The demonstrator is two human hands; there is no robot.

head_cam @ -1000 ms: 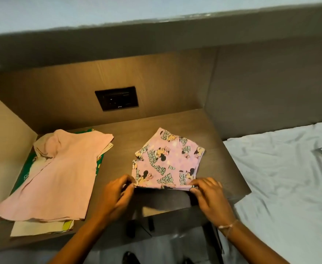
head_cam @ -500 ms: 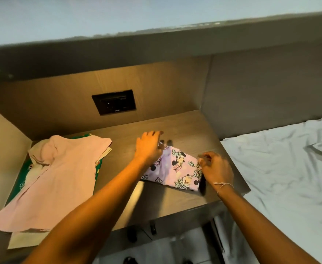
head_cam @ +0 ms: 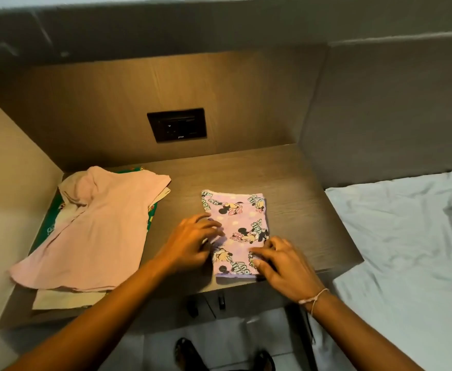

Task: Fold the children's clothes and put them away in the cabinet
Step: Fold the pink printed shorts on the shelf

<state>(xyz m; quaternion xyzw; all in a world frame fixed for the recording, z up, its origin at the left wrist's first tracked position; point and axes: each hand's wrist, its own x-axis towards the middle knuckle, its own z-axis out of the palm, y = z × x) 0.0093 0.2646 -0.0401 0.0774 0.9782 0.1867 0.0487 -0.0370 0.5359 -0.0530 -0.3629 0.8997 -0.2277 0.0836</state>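
Note:
A small purple garment with a cartoon mouse print (head_cam: 237,223) lies folded into a narrow rectangle on the wooden shelf top (head_cam: 294,188). My left hand (head_cam: 190,239) rests flat on its left edge, fingers spread. My right hand (head_cam: 281,259) presses its lower right corner with spread fingers. Neither hand grips the cloth. To the left, a pink shirt (head_cam: 96,228) lies spread on top of a pile with a beige garment (head_cam: 67,299) and a green printed one (head_cam: 49,220) under it.
A dark wall socket plate (head_cam: 176,125) sits in the wooden back panel. A side panel (head_cam: 8,183) closes the left. A bed with a white sheet (head_cam: 406,250) lies to the right. Sandalled feet (head_cam: 187,354) show on the floor below the shelf edge.
The purple garment was folded over from a wide shape into a narrow rectangle. My left hand came back from the far side and both hands now lie flat on it.

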